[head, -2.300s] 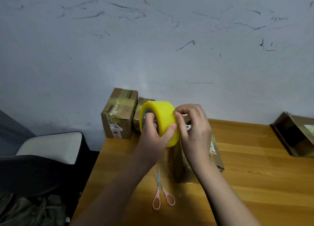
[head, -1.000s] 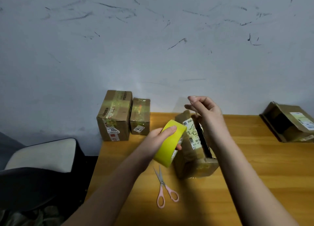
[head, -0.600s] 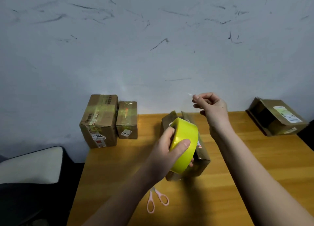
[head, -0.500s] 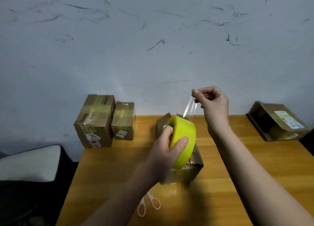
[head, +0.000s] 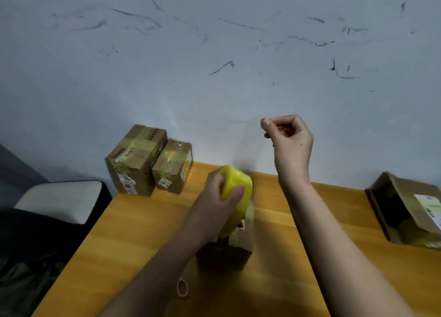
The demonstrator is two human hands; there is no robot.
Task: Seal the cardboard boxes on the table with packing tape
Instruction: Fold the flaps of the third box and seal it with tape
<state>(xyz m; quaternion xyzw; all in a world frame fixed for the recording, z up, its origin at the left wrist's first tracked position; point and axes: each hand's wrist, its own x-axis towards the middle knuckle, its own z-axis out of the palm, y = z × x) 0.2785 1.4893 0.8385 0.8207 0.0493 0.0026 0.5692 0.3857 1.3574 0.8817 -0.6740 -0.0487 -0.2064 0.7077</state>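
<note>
Two hands busy: my left hand [head: 220, 192] grips the tape roll [head: 236, 197], hiding most of the box [head: 229, 252]; my right hand [head: 290, 137] pinches a barely visible strip [head: 248, 147].

We record: tape roll [head: 238, 192], bright yellow; boxes, brown cardboard, the two at ten o'clock [head: 136, 159] banded yellowish-green; table [head: 133, 233], orange wood grain; wall [head: 214, 78], grey-white, dark scuffs; scissor handle [head: 182, 288], pink.

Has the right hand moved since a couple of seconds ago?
Yes. The right hand has risen off the yellow tape roll, pulling clear tape up; it is now well above the table's back edge, against the wall.
</note>
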